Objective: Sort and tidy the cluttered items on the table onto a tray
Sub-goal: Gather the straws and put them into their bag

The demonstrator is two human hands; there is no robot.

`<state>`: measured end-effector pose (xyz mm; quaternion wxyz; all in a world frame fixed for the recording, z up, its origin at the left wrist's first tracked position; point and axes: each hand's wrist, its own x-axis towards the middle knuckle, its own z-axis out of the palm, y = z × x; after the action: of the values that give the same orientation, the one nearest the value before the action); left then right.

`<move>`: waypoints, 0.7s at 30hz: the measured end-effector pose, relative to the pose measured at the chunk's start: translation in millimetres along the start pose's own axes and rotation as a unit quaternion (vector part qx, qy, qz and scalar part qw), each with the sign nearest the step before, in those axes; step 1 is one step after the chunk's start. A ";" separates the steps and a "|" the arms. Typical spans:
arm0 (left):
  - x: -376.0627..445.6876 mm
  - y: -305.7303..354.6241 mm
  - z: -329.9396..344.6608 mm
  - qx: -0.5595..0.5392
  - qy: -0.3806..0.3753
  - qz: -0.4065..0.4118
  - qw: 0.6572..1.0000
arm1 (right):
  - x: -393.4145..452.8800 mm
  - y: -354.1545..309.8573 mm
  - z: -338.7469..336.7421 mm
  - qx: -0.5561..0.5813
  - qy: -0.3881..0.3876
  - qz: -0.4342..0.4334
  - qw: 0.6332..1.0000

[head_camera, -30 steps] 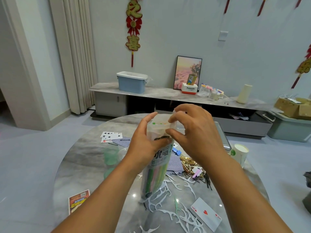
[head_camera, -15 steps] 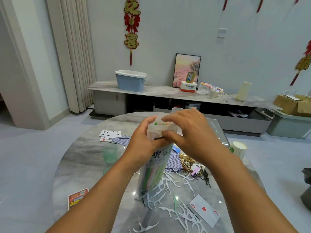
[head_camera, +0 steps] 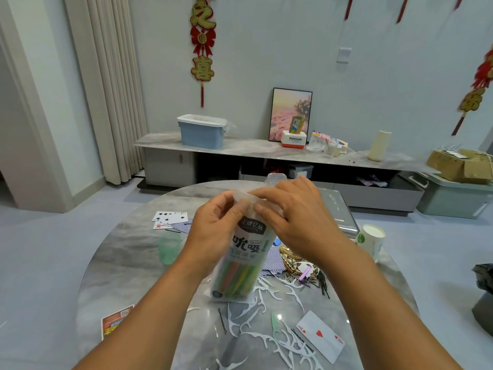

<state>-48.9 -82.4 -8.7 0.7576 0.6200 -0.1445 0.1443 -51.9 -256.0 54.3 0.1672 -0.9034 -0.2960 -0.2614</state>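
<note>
The straw bag (head_camera: 244, 252) carries a dark oval label near its top with white Chinese characters that read roughly 王牌亿品, and under it large black characters 吮吸 with an exclamation mark and a small boxed word that looks like "Drink". The red-and-white box (head_camera: 293, 139) on the sideboard reads "Panasonic". The wall hanging (head_camera: 202, 46) shows gold characters, the lowest one 喜. The playing card (head_camera: 320, 335) near the table's right front edge shows a red heart and an "A" at its corners.
</note>
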 end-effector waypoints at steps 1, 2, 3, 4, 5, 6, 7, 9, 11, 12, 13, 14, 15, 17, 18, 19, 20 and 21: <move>-0.9 0.0 -0.5 -0.005 -0.003 -0.002 1.000 | 0.1 -1.7 1.3 -0.004 -0.020 0.001 1.000; -1.6 -0.6 -0.2 -0.007 -0.003 -0.004 1.000 | 0.5 -2.8 2.5 -0.009 -0.039 0.002 0.999; -2.2 -1.3 0.8 -0.009 0.001 -0.007 1.000 | 1.2 -3.5 3.5 -0.012 -0.055 0.003 0.998; -2.9 -1.8 2.1 -0.010 0.009 -0.011 1.000 | 1.7 -3.6 4.3 -0.010 -0.068 0.005 0.998; -2.8 -1.9 3.6 -0.015 0.025 -0.016 0.999 | 2.3 -2.5 5.1 -0.002 -0.076 0.010 0.997; -2.4 -1.6 4.4 -0.025 0.044 -0.019 0.999 | 2.5 -0.8 5.7 0.017 -0.077 0.019 0.997; -1.5 -0.7 4.5 -0.039 0.063 -0.023 0.997 | 1.8 0.8 6.3 0.053 -0.065 0.033 0.996; 0.7 2.2 2.7 -0.061 0.089 -0.024 0.994 | -0.5 2.4 7.3 0.146 -0.007 0.068 0.987; 1.7 6.1 2.0 -0.072 0.088 -0.020 0.993 | -2.3 1.9 6.6 0.232 0.047 0.107 0.966; 1.6 8.2 2.2 -0.076 0.080 -0.018 0.994 | -2.5 0.5 6.3 0.272 0.055 0.124 0.953; 1.4 10.6 3.8 -0.077 0.070 -0.017 0.994 | -2.1 0.2 5.7 0.306 0.058 0.135 0.941; 1.1 12.8 5.0 -0.076 0.062 -0.015 0.995 | -1.3 -0.3 5.8 0.327 0.058 0.139 0.933; 0.9 15.0 6.7 -0.074 0.057 -0.010 0.996 | -0.7 -0.8 5.2 0.338 0.059 0.140 0.929; 0.3 18.8 10.4 -0.080 0.059 0.008 0.995 | -0.1 -2.4 3.7 0.356 0.066 0.147 0.920; 0.1 20.2 11.6 -0.083 0.064 0.018 0.994 | 0.7 -4.0 2.4 0.368 0.071 0.150 0.915; -0.1 21.5 12.7 -0.087 0.069 0.027 0.993 | 1.4 -5.4 0.7 0.376 0.079 0.150 0.911; -0.1 22.5 13.5 -0.090 0.071 0.032 0.993 | 2.2 -6.6 -0.8 0.377 0.087 0.149 0.910; 0.0 23.4 14.1 -0.088 0.069 0.037 0.993 | 2.9 -6.9 -2.6 0.363 0.092 0.150 0.915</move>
<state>-58.8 -91.8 15.0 0.8117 0.5336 -0.1266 0.2011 -55.2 -250.5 59.0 0.5473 -0.7862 -0.2153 -0.1898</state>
